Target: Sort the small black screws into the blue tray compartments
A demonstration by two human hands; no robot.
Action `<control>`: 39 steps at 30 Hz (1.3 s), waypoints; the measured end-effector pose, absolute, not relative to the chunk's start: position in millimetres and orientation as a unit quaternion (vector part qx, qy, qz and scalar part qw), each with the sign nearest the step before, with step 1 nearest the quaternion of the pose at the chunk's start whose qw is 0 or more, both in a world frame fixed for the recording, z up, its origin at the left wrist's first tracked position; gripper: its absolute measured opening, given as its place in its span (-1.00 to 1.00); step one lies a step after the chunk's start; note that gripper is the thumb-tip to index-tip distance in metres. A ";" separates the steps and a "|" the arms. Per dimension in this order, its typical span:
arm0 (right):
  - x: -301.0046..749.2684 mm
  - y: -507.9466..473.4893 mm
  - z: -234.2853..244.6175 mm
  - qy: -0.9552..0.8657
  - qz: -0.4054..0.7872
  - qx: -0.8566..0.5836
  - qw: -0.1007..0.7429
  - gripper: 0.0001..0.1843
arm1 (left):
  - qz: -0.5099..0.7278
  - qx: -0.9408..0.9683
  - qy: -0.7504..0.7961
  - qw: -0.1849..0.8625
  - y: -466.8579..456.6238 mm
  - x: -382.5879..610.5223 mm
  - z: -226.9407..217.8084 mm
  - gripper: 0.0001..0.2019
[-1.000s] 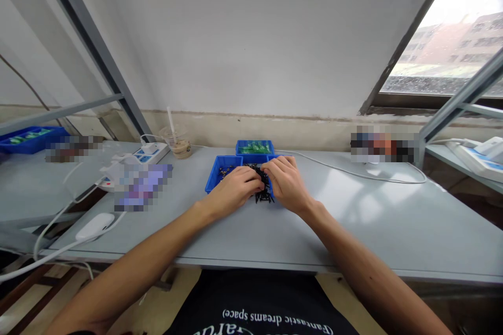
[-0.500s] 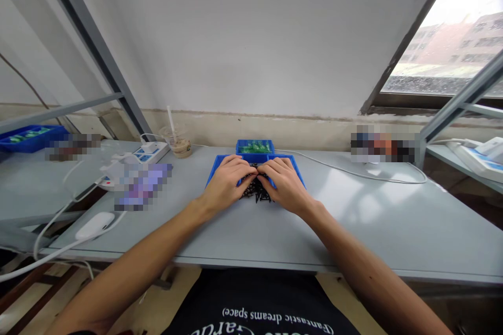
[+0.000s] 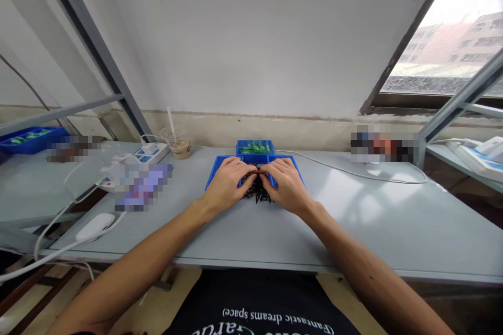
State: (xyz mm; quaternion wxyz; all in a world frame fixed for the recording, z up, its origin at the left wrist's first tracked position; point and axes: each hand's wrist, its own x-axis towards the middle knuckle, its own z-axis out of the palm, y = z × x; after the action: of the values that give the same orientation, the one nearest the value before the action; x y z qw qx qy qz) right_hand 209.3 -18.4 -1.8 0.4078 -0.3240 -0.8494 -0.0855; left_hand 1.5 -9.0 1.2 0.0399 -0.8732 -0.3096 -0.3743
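Note:
A pile of small dark pieces that look like screws [image 3: 262,194] lies on the grey table [image 3: 251,235] between my hands. Above it, my left hand [image 3: 230,182] has thumb and fingers drawn together in a pinch. Opposite, my right hand [image 3: 290,182] pinches too, its fingertips almost meeting those of the left. Whatever sits in the fingers is too small to make out. Partly hidden behind my hands are a left blue bin [image 3: 213,171] and a right blue bin [image 3: 299,168]. Behind them stands another blue bin [image 3: 255,158] holding green packets [image 3: 256,147].
To the left are a plastic cup with a straw [image 3: 181,147], a power strip [image 3: 154,154], a blurred-out purple item [image 3: 143,188] and a white adapter [image 3: 95,226] with cables. A white cable [image 3: 353,173] crosses the right side. A blurred-out object [image 3: 383,147] sits by the wall.
My right fingertips have shifted very slightly to the right, leaving a small gap between the two pinches. Both hands otherwise stay over the pile.

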 end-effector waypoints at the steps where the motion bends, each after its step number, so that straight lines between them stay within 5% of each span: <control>1: 209.1 -18.3 -1.8 -0.848 -0.085 -0.320 0.413 -0.89 | -0.370 -0.874 -0.313 0.040 -9.0 1.6 1.3 -0.84; 39: 210.2 -14.1 -6.0 -0.830 -0.088 -0.348 0.427 -0.71 | -0.351 -0.877 -0.323 0.053 -9.0 0.7 -0.5 -0.82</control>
State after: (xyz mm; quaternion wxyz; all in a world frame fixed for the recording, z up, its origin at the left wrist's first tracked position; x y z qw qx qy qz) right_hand 210.2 -14.1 -6.0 0.4267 -0.3479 -0.8302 -0.0877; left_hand 0.7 -9.0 -0.5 0.0527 -0.8773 -0.3231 -0.3510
